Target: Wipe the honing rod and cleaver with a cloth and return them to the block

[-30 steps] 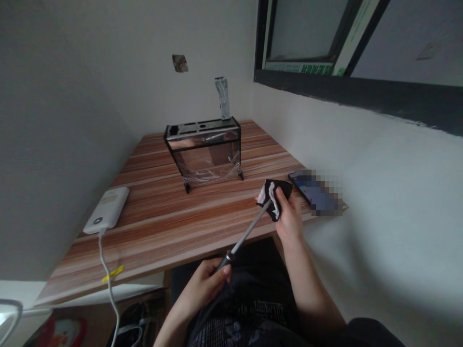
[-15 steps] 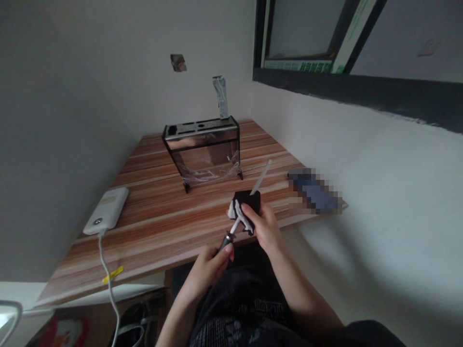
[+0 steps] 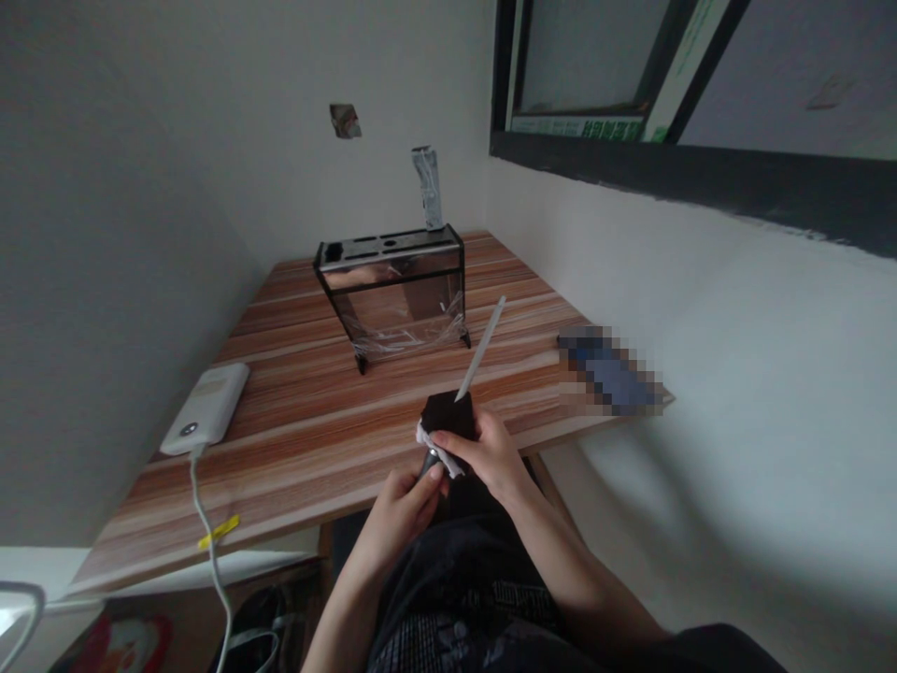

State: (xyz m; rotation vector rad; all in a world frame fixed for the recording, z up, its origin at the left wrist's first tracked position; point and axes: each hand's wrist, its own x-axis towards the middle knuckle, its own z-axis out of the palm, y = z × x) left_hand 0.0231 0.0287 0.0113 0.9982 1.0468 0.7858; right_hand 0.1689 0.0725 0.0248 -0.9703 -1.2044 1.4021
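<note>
Your left hand (image 3: 404,505) is gripping the dark handle (image 3: 428,462). Your right hand (image 3: 492,454) is clasping black cloth (image 3: 446,412) around the rod (image 3: 482,347).

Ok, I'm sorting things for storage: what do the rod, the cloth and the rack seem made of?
Rod: probably metal, dull pale grey, straight and stiff-looking.
Cloth: likely fabric, matte black and white, with soft folds.
Rack: glossy, see-through panel, perhaps acrylic or glass; shiny top, possibly metal.
</note>
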